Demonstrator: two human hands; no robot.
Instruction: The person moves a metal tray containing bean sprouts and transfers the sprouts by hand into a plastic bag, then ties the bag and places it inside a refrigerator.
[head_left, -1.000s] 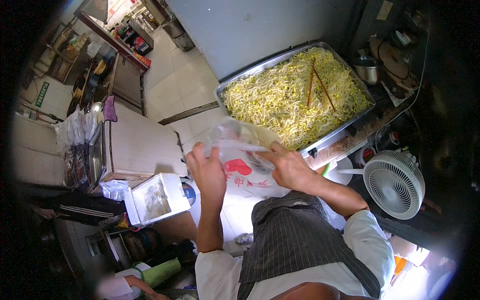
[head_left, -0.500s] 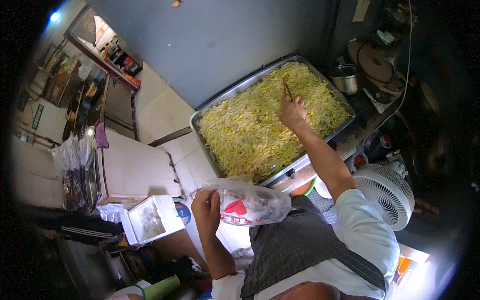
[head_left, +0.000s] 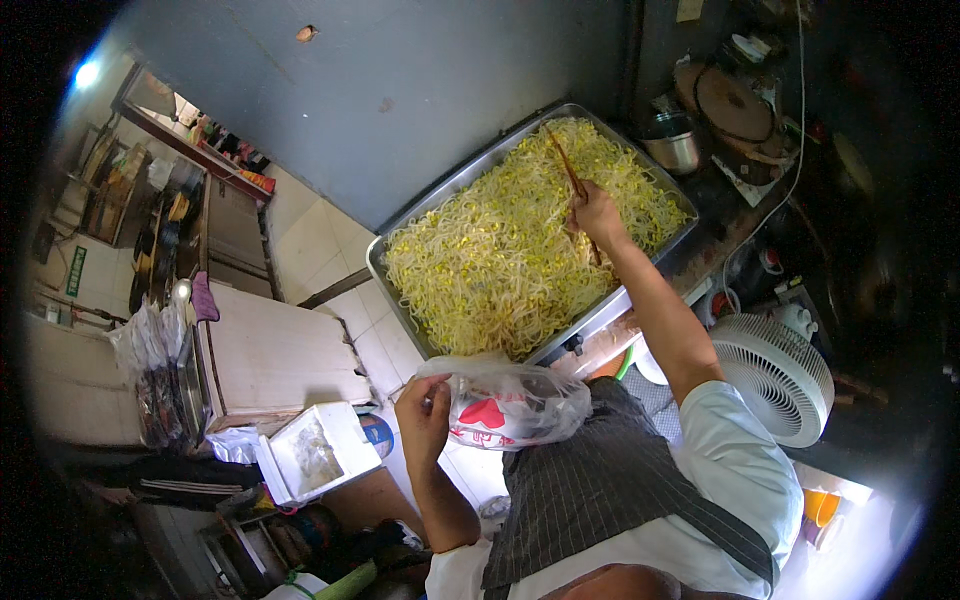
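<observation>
My left hand holds a clear plastic bag with a red print by its mouth, just below the near edge of a large metal tray. The tray is heaped with yellow noodles and bean sprouts. My right hand reaches over the tray's right half and grips a pair of brown chopsticks, their upper ends sticking up over the noodles toward the tray's far side.
A white fan stands at the right beside me. A small metal pot and a round board sit beyond the tray. A white foam box lies by a white cabinet at the left, on a tiled floor.
My right hand left the bag, reached out to the tray and took up the chopsticks. The left hand now holds the bag alone, lower and nearer my body.
</observation>
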